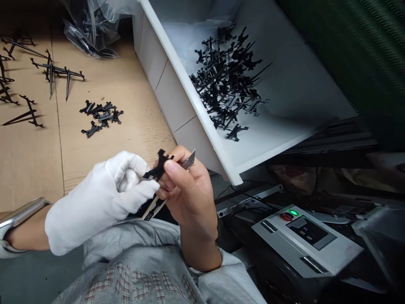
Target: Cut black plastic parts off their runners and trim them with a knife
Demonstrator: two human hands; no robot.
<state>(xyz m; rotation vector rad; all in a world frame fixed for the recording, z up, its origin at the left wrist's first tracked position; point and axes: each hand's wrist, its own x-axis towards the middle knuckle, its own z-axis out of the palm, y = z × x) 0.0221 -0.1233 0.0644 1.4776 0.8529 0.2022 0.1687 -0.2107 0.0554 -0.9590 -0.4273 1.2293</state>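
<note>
Fingers of the gloved left hand (101,198) pinch a small black plastic part (157,167) at lower centre of the frame, its long axis slanting up-right, while the bare right hand (186,190) just beside grips a blade knife (172,183) against it.

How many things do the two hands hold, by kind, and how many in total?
Black plastic part, between the gloved left hand and the bare right hand: 1
Knife blade tool, in the right hand: 1
Total: 2

White bin (177,80) of black parts (228,80) (control panel (308,236) nearby)
</note>
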